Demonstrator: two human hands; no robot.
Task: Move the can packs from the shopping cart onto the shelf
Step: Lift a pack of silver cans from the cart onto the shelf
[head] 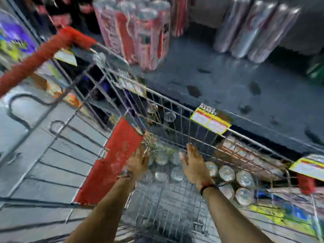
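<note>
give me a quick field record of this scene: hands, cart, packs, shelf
left hand: open, reaching down at the left side of a can pack
right hand: open, at the right side of the same pack
can pack: in the shopping cart, between the hands, not yet lifted
second can pack: in the cart, to the right
shopping cart: wire, beside the shelf
shelf: dark, wide bare area; red packs at back

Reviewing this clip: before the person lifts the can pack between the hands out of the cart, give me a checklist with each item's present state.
1. Left hand beside the can pack: ok.
2. Right hand on the pack's other side: ok.
3. Hands closed on the pack: not ok, both open.
4. Bare space on the shelf: ok.
5. Second pack clear of the first: cannot tell, blurred.
</note>
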